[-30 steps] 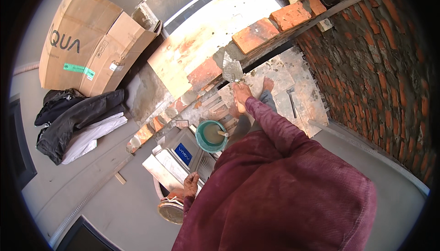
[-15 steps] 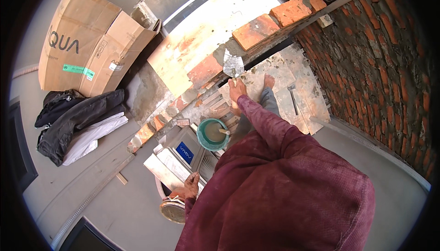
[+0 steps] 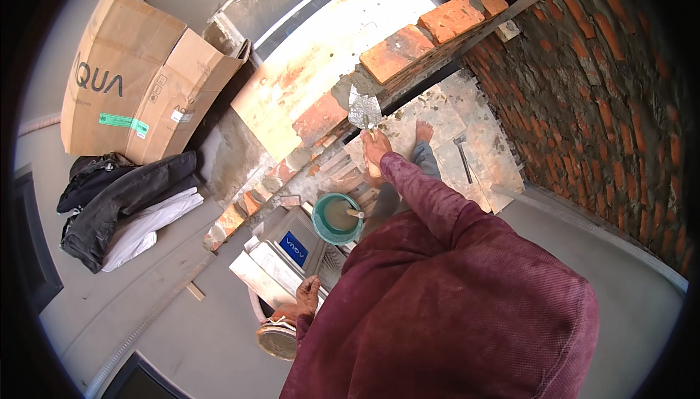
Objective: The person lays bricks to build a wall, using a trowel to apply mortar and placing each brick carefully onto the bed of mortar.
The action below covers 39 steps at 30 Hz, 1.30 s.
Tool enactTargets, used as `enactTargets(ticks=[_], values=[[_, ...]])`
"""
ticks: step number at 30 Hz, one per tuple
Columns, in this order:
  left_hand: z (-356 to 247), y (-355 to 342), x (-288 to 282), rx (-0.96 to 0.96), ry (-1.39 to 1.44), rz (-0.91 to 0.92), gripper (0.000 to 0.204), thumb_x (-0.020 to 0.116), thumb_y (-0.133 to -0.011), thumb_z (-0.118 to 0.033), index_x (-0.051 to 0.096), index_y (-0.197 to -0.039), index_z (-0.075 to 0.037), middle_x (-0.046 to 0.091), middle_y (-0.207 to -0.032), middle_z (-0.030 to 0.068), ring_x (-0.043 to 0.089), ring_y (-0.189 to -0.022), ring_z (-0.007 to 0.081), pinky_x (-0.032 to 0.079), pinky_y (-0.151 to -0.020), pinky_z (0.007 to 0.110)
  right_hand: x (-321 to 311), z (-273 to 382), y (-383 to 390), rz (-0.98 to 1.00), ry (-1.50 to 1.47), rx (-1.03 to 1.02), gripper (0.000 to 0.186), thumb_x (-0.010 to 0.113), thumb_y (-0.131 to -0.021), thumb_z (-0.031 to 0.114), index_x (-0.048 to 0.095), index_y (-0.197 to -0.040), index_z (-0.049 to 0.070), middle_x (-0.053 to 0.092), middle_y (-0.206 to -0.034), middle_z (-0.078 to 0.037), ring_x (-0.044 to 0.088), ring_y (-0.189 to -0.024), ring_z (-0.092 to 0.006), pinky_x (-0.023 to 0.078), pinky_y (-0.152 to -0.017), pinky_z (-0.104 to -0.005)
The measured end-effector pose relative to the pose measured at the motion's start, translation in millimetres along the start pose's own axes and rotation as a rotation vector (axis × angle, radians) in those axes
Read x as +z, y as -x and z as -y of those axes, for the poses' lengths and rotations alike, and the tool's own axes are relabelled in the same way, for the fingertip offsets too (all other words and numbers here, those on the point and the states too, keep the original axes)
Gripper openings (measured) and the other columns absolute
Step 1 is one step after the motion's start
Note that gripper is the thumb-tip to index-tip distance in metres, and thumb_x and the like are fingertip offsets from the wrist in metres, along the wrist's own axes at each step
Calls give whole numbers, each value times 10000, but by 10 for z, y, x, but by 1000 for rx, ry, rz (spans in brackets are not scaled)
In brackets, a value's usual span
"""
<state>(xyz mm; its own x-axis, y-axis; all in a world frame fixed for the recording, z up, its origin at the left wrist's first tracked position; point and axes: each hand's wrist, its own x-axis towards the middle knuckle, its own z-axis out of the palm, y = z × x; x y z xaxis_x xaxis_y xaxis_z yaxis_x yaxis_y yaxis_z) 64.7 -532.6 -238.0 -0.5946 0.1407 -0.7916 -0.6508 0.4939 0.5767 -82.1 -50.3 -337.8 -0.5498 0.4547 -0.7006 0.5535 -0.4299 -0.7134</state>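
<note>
The right hand (image 3: 376, 146) grips a trowel (image 3: 363, 109) at the low brick wall's (image 3: 321, 118) near edge; mortar (image 3: 356, 78) spreading seems underway, calling for level strokes. Left hand (image 3: 308, 294) curls, grip unclear.

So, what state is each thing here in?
Silvery metal trowel, gripped by right hand, blade at grey mortar
Left hand, loosely curled, grip unclear
Round teal plastic bucket, partly filled with murky liquid
Orange-red rectangular bricks, laid in a row
Slim dark hammer, lying flat
Black and white garments, heaped

head camera | fisheye, on wearer's head | faces down | maroon shirt (image 3: 452, 290) closest, right hand (image 3: 375, 147) farther
</note>
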Motion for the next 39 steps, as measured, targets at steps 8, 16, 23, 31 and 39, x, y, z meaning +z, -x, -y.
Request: enactTargets(ticks=[8, 16, 23, 31, 39], values=[[-297, 58, -56, -31, -101, -24, 384, 683, -892, -294, 647, -1128, 7, 674, -958, 47, 596, -878, 124, 476, -822, 269, 351, -325, -338, -129, -54, -80, 293, 531, -938, 332, 462, -998, 54, 481, -607, -43, 487, -431, -157, 408, -371, -325], [-139, 150, -88, -51, -119, -57, 396, 692, -884, -291, 637, -1139, 7, 673, -970, 51, 596, -890, 135, 478, -825, 276, 252, -642, -288, -177, 125, -173, 304, 543, -931, 351, 490, -1018, 65, 497, -625, -64, 512, -444, -173, 427, -375, -337], [32, -20, -70, -96, -55, 4, 388, 685, -893, -277, 630, -1150, 9, 672, -965, 47, 595, -879, 125, 477, -828, 270, 130, 218, 139, 69, -314, 133, 298, 528, -943, 341, 469, -1034, 63, 467, -613, -63, 492, -423, -182, 446, -376, -350], [-1613, -536, 143, 165, -244, 71, 351, 639, -930, -292, 645, -1140, -11, 635, -939, -8, 549, -881, 96, 447, -833, 257, 76, -49, 260, 114, -53, -45, 410, 553, -935, 347, 469, -1111, -14, 504, -616, -74, 542, -451, -192, 465, -396, -362], [-2180, -1109, 328, 211, -203, -49, 425, 532, -985, -353, 692, -1040, 37, 686, -927, 44, 589, -946, 115, 444, -881, 283, -1204, 778, 1047, 250, -146, 40, 240, 549, -943, 268, 448, -998, 57, 515, -643, -50, 505, -420, -146, 439, -360, -317]])
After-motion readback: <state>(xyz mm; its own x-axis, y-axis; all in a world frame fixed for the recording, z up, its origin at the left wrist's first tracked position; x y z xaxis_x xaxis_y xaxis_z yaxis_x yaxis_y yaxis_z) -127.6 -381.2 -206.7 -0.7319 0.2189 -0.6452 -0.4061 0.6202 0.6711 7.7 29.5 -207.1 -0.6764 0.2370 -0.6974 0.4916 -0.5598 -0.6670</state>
